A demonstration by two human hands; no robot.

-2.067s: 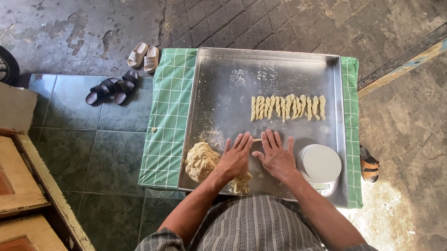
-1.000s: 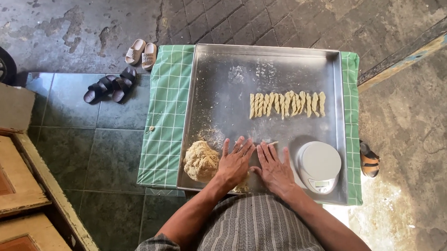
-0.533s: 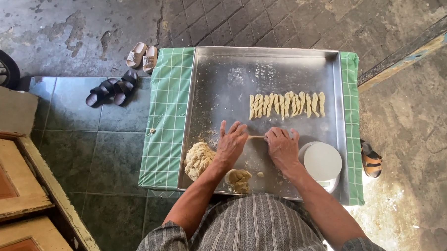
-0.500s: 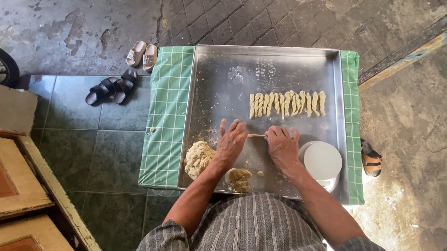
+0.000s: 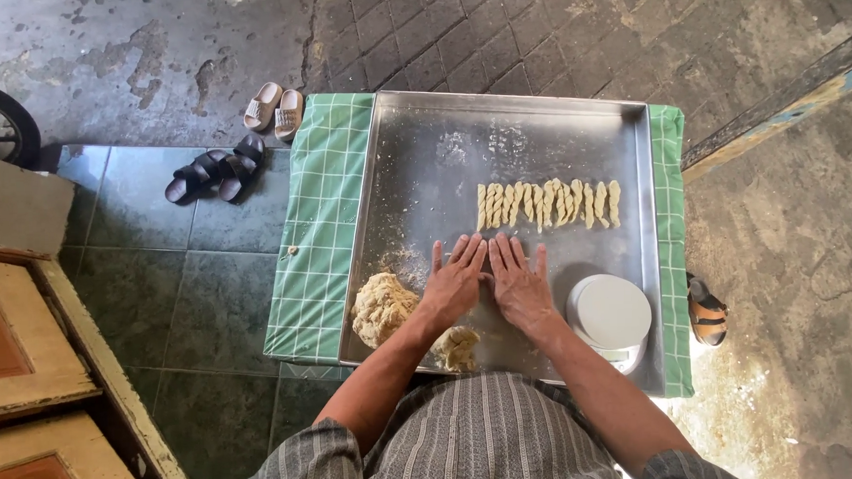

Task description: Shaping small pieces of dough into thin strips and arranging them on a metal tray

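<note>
I press my left hand (image 5: 454,284) and right hand (image 5: 520,285), fingers spread flat, on the tray (image 5: 422,126); a row of twisted strips (image 5: 547,203) lies beyond, a dough lump (image 5: 382,305) remains left.

The tray (image 5: 573,130) is bare metal, dull grey with a soft sheen and dusted with pale flour patches. Under it lies a green checked cloth (image 5: 326,224), matt and woven. The dough lump (image 5: 383,307) near the left hand (image 5: 454,286) looks rough and crumbly, and the twisted dough sticks (image 5: 547,204) on the far side are matt and ridged. The round white scale (image 5: 610,313) near the right hand (image 5: 520,285) is smooth plastic. The floor tiles (image 5: 210,275) on the left are glossy dark stone; the door panels (image 5: 33,348) are worn painted wood.
</note>
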